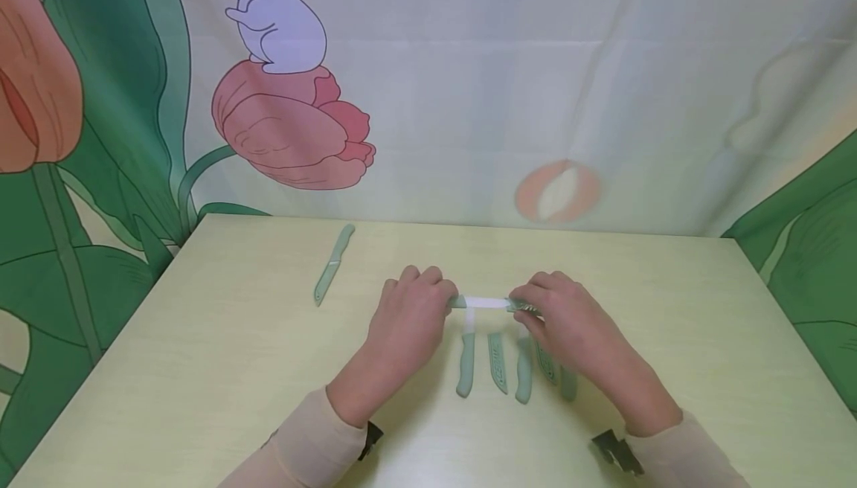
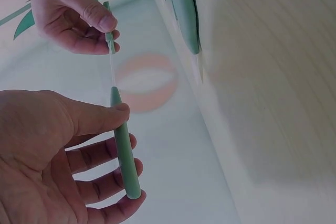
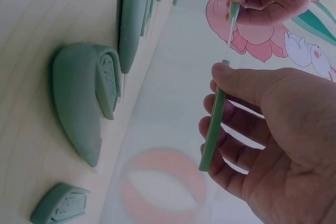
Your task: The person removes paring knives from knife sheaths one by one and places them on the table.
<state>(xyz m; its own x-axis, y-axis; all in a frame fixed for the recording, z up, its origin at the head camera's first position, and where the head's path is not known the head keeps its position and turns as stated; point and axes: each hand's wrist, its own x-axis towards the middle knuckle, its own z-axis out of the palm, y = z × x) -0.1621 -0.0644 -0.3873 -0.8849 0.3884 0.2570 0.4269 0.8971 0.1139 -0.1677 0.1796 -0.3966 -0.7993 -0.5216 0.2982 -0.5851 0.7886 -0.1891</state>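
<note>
My left hand (image 1: 410, 317) pinches the green handle (image 2: 125, 156) of a small paring knife between thumb and fingers. Its white blade (image 1: 486, 303) runs level toward my right hand (image 1: 565, 317), which grips a green slotted blade cover (image 3: 212, 124). The blade's far end meets the mouth of that cover, and a stretch of blade shows between the hands. Just below on the table lie a knife with its blade bare (image 1: 466, 365), a loose blade cover (image 1: 497, 363), a second knife (image 1: 524, 373) and another cover (image 1: 546, 363), partly behind my right hand.
Farther left on the pale wooden table (image 1: 201, 339) lies a green knife (image 1: 333, 265) with its cover on. A third handle (image 1: 568, 382) shows under my right wrist. Behind the table's back edge hangs a printed curtain (image 1: 455, 101).
</note>
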